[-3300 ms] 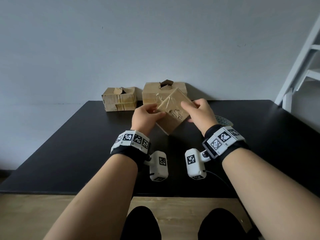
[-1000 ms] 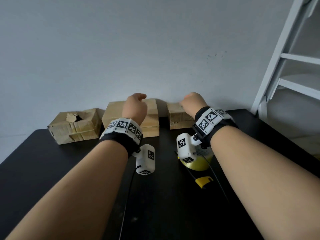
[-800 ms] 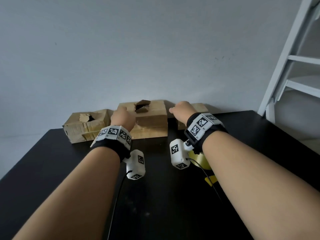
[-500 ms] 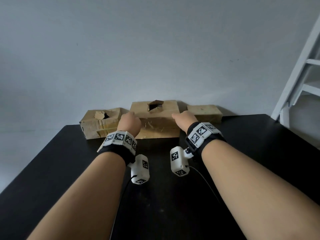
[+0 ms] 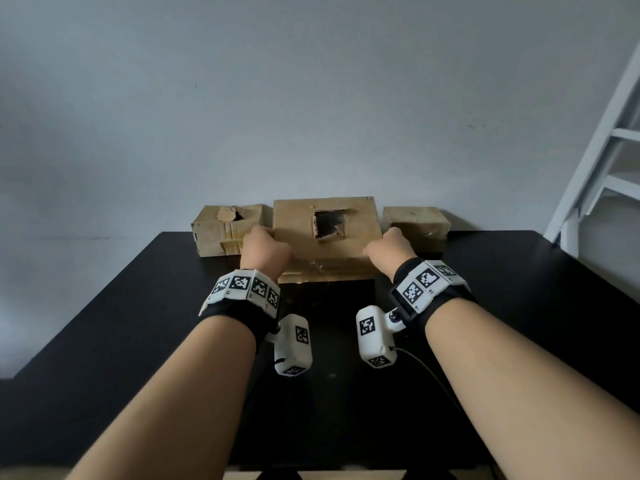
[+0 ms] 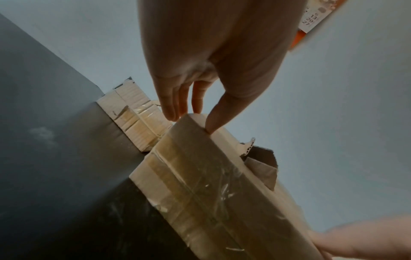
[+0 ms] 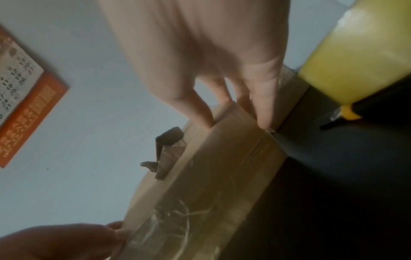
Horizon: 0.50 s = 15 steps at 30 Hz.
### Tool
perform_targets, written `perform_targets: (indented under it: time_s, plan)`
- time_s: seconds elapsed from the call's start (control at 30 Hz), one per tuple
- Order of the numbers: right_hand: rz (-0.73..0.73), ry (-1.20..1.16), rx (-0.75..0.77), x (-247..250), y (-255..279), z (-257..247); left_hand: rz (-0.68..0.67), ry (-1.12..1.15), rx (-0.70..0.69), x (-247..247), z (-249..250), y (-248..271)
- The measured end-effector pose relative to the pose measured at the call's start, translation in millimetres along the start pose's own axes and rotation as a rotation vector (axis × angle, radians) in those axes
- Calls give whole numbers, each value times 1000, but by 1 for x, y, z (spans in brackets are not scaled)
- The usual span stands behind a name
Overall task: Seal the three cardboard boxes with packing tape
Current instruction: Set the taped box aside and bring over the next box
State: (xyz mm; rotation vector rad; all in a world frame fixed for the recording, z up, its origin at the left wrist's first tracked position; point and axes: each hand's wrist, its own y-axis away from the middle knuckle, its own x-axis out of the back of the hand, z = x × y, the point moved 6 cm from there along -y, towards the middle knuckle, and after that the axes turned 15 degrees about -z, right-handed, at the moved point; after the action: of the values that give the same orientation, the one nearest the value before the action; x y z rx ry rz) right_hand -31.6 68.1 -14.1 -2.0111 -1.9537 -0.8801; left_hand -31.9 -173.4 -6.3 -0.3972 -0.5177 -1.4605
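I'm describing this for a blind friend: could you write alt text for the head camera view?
Two bare hands, the left hand and the right hand, take hold of the two ends of the middle cardboard box, which has a torn hole in its top. It sits between two smaller boxes, the left box and the right box, on a black table against a pale wall.

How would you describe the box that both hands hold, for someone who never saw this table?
Three cardboard boxes stand along the far edge of the black table, against the wall. It is the middle box, the largest, between the left hand and right hand. Only it has a wide, dark, squarish hole on top.
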Motion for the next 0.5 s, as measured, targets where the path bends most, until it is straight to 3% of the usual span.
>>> perform_targets:
  time_s: [0.17, 0.5]
  plan:
    - [23, 61, 2, -5, 25, 12, 13, 124, -6, -10, 1, 37]
    - [-9, 180, 51, -15, 61, 15, 84, 3, 1, -11, 5, 72]
